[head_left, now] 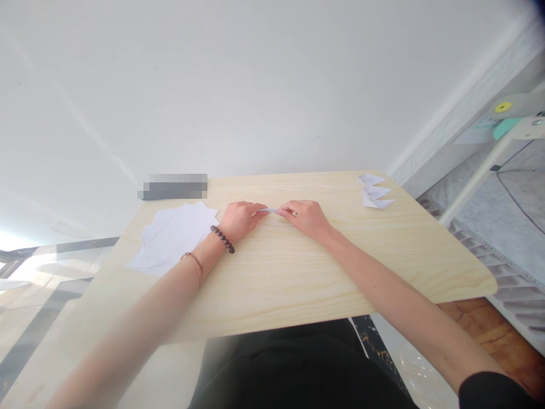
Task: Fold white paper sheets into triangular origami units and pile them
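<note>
Both hands pinch a small white paper piece (269,211), folded narrow, at mid-table: left hand (239,220) on one end, right hand (307,217) on the other. A stack of white sheets (174,236) lies left on the wooden table (298,272); folded paper pieces (374,191) sit far right.

We see a narrow, folded white paper strip (271,211). It sits level at twelve o'clock, pinched at both ends.
</note>
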`<state>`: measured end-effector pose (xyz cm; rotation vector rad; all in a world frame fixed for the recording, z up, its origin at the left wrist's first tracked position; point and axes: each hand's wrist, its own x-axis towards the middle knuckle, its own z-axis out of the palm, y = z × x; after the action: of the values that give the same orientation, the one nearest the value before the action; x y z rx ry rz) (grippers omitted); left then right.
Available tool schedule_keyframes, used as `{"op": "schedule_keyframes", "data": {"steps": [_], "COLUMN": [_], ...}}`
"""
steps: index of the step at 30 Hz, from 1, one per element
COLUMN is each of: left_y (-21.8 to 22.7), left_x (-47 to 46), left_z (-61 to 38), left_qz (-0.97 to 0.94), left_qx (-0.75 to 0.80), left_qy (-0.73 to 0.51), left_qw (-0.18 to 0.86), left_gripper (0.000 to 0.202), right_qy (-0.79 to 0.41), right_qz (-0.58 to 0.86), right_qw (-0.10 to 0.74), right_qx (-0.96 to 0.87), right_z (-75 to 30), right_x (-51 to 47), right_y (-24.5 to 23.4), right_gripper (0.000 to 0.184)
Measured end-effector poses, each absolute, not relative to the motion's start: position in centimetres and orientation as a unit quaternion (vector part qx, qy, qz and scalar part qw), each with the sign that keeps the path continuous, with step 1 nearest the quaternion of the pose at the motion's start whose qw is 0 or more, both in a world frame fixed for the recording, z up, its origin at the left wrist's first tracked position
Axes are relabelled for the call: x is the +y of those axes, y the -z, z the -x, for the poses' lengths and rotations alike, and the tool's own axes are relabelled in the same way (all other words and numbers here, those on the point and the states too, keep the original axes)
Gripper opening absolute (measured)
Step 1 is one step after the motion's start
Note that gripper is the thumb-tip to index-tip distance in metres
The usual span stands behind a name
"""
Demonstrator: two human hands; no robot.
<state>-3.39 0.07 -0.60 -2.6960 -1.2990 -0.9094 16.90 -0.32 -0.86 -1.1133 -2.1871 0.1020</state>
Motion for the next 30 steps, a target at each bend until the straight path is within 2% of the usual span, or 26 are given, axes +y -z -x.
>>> {"op": "schedule_keyframes", "data": {"steps": [8, 17, 25, 30], "left_y": [0.53, 0.21, 0.14, 0.18], "left_x": [0.15, -0.01, -0.36, -0.31], "left_z": [3.95, 4.25, 4.21, 4.29], "left_qz": [0.892, 0.838, 0.869, 0.859], "left_qx": [-0.369, -0.437, -0.388, -0.402], "left_qy": [0.255, 0.296, 0.293, 0.299], "left_qw": [-0.059, -0.139, -0.089, -0.106], "left_gripper": [0.033, 0.035, 0.033, 0.031], "right_qy": [-0.034, -0.049, -0.071, -0.050], "right_qz": [0.411, 0.402, 0.386, 0.403], "right_qw": [0.343, 0.371, 0.377, 0.365], "right_qx": [-0.844, -0.836, -0.839, -0.838], "right_z": [-17.50, -17.58, -17.52, -17.41], "right_x": [-0.03, -0.13, -0.31, -0.29], "right_y": [0.81, 0.65, 0.51, 0.48], "right_gripper": [0.022, 0.022, 0.025, 0.025]}}
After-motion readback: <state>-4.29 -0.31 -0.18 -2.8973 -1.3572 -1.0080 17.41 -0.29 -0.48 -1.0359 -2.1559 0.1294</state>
